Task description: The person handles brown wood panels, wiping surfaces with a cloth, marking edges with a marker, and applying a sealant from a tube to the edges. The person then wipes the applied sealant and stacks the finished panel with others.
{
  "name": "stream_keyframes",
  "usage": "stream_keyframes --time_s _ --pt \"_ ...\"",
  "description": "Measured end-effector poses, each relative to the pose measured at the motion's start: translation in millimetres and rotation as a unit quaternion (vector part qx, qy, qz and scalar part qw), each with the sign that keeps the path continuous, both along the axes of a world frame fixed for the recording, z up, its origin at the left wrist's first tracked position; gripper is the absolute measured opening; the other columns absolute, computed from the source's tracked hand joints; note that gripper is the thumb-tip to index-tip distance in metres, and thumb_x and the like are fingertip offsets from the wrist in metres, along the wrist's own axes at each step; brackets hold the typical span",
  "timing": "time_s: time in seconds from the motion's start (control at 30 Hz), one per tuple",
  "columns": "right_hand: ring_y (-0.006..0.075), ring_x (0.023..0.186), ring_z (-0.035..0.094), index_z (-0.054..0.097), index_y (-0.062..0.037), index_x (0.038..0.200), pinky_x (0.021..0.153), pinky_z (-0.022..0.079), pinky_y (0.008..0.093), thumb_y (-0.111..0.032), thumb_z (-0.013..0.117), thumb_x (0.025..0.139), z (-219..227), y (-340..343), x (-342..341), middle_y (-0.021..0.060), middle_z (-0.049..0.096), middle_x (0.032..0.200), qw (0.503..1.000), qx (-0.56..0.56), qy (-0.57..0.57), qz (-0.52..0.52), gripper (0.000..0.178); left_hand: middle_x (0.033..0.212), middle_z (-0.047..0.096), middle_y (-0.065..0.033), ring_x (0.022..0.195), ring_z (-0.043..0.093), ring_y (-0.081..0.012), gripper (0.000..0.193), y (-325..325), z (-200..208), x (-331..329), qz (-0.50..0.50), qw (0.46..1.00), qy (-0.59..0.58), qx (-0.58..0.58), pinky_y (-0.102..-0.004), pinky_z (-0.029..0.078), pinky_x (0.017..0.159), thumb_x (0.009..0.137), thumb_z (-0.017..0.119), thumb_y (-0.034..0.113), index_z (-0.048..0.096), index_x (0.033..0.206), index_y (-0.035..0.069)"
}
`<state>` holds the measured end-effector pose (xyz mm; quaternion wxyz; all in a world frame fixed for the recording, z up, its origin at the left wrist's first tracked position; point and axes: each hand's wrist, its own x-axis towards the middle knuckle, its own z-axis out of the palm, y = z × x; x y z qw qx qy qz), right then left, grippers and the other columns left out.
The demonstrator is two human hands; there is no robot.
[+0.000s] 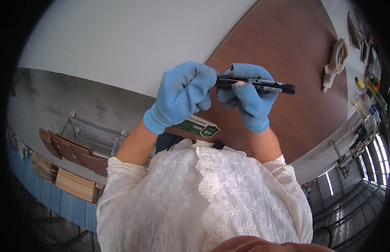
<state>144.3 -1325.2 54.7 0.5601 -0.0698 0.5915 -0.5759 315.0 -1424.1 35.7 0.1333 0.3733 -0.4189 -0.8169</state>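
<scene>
**Both gloved hands on a black marker, held up over the brown tabletop**

I see my right hand (249, 98) in a blue glove wrapped around the barrel of a black marker (256, 85), which lies roughly level with its far end poking out to the right. A torn fingertip on that glove leaves bare skin pressing the barrel, which I judge gives a surer hold than the fabric would. My left hand (184, 94), also blue-gloved, is clenched over the marker's near end, fingers curled round it; whether a cap sits under that fist I cannot tell. Holding the pen from both ends, chest-high and close in, keeps it steady between the two grips.

It hangs above the brown tabletop (295, 46), not touching it. A green label (198, 126) lies below the wrists. A crumpled beige cloth (335, 63) lies far off to the right, and stacked wooden boards (75, 180) sit low on the left.
</scene>
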Motion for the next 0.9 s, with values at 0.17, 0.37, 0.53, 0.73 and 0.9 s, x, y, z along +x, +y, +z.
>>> stream_keyframes --time_s 0.17,0.37,0.53,0.73,0.9 --pt "0.019 0.068 0.076 0.071 0.0039 0.115 0.052 0.06 0.0254 -0.007 0.071 0.093 -5.6 -8.0 -10.0 0.0168 0.077 0.085 0.999 -0.022 -0.006 0.031 0.025 0.063 0.06 -0.001 0.054 0.056 -0.006 0.033 -15.4 7.5 -4.0 -0.048 0.998 -0.04 -0.009 -0.0246 0.043 0.049 0.11 0.059 0.026 0.068 0.097 -0.003" --pt "0.0185 0.061 0.074 0.07 0.0044 0.114 0.044 0.055 0.0236 -0.012 0.067 0.095 -15.5 -12.8 -13.7 0.0166 0.077 0.083 0.999 -0.017 0.027 0.013 0.025 0.056 0.055 -0.001 0.051 0.055 -0.0067 0.04 -18.6 2.2 -15.8 -0.045 0.99 -0.07 -0.112 -0.0268 0.042 0.047 0.11 0.058 0.029 0.067 0.086 -0.001" --pt "0.016 0.053 0.069 0.069 0.0035 0.109 0.039 0.049 0.0224 -0.017 0.063 0.098 -18.5 -10.6 -13.7 0.0174 0.076 0.084 0.999 0.012 0.03 0.008 0.024 0.057 0.055 -0.0012 0.05 0.054 -0.0071 0.041 -17.2 -2.6 -15.2 -0.062 0.993 -0.037 -0.091 -0.0275 0.042 0.046 0.11 0.058 0.029 0.065 0.083 0.0" --pt "0.0159 0.055 0.067 0.069 0.0026 0.114 0.044 0.049 0.0231 -0.015 0.064 0.099 -22.3 -25.3 -48.1 0.0162 0.074 0.078 0.979 -0.183 0.041 -0.083 0.024 0.066 0.063 -0.0016 0.048 0.052 -0.0068 0.04 -20.4 -22.8 -3.5 -0.043 0.924 -0.018 -0.38 -0.0237 0.042 0.046 0.112 0.052 0.03 0.065 0.087 0.001" --pt "0.0228 0.069 0.072 0.066 0.0054 0.12 0.061 0.06 0.0313 -0.007 0.065 0.098 -40.2 -24.7 -58.2 0.0224 0.075 0.094 0.967 -0.183 0.163 -0.069 0.025 0.074 0.066 -0.0023 0.05 0.052 -0.006 0.05 -25.8 -32.4 30.6 0.095 0.982 -0.106 -0.126 -0.023 0.042 0.048 0.114 0.041 0.038 0.064 0.098 -0.003"
